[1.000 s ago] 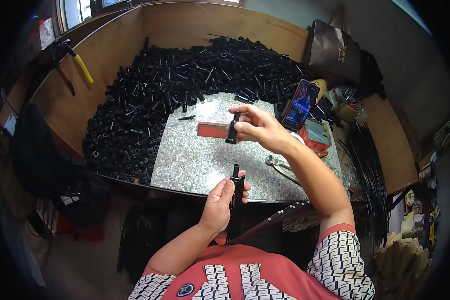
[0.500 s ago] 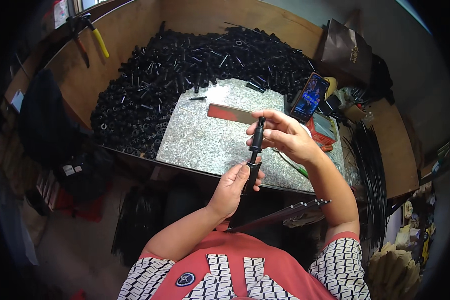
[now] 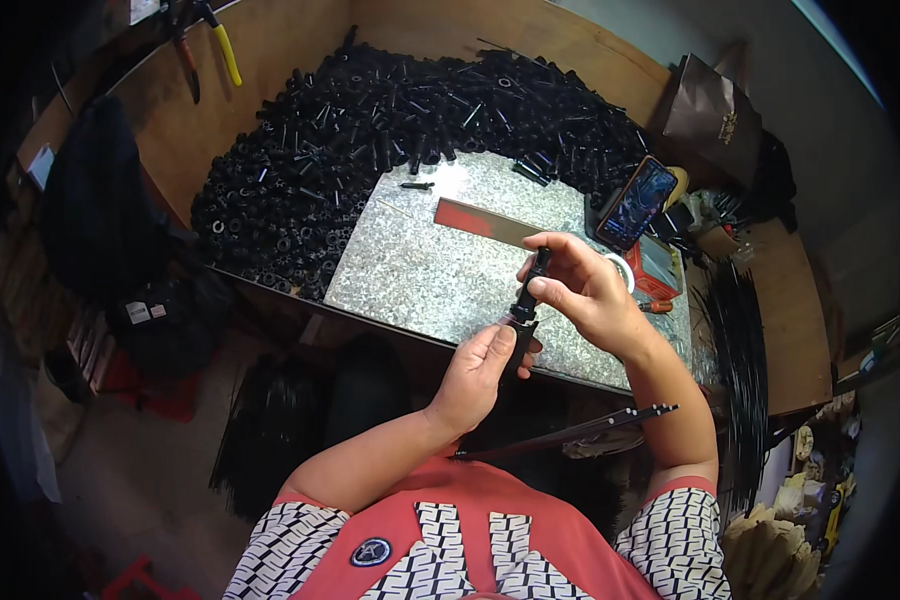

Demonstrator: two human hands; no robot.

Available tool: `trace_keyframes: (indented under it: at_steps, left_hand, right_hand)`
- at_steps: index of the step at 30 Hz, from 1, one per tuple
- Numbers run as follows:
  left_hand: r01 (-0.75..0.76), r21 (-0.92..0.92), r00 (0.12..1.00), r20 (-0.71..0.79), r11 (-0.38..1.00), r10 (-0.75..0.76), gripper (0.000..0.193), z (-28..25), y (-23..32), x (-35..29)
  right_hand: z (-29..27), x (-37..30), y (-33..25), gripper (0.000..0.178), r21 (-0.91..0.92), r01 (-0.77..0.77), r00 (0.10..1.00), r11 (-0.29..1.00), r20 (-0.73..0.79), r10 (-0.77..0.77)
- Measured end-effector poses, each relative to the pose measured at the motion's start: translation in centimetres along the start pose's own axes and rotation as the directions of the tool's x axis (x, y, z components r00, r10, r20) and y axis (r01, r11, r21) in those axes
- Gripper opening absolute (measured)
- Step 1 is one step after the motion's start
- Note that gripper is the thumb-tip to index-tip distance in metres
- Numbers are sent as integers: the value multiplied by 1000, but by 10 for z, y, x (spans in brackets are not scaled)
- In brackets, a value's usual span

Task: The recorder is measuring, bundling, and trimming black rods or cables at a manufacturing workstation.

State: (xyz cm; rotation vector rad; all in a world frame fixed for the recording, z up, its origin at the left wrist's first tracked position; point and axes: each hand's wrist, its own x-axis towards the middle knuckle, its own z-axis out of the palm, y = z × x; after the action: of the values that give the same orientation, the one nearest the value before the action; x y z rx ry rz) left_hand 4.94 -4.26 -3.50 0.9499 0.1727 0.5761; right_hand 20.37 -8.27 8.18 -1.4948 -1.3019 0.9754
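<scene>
My left hand [image 3: 473, 378] is closed around a black tube [image 3: 519, 346] held upright at a slant in front of my chest. Thumb and fingers of my right hand [image 3: 602, 305] pinch a slim black cylindrical fitting [image 3: 531, 290] with a narrower top. Its lower end meets the mouth of the tube at my left thumb; how deep it sits inside is hidden. Below my right forearm, several thin black rods [image 3: 580, 428] with pale tips slant across my lap. Beyond my right hand lies a flat metal bar [image 3: 485, 222] with a reddish end.
A large heap of black tubular parts [image 3: 300, 150] fills the back and left of the wooden-walled bench around a speckled slab [image 3: 390, 270]. To the right stand a phone [image 3: 637, 203], a red box [image 3: 653, 268] and a brown paper bag [image 3: 710, 115]. Long black strands [image 3: 735, 370] hang at the right edge.
The fitting has come down against the tube, and the thin stem that showed between them is now hidden. Both hands are closer together. The view has shifted slightly.
</scene>
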Motion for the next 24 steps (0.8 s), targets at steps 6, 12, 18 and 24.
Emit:
trace_keyframes:
  at_steps: [6,12,18,24]
  left_hand:
    - [-79,167,995,-47,983,88,40,3,0,-1]
    - [-69,143,997,-31,987,74,40,4,2,1]
    - [-35,44,999,-23,998,36,41,3,2,2]
    - [42,-64,998,46,997,-39,39,-2,1,5]
  right_hand:
    - [13,-4,-14,36,-528,46,992,848,-77,-102]
    - [14,-3,-17,34,-541,75,990,838,-62,-129]
    - [9,0,0,34,-317,-53,994,947,-109,19]
    - [2,0,7,33,-68,-62,996,996,-70,57]
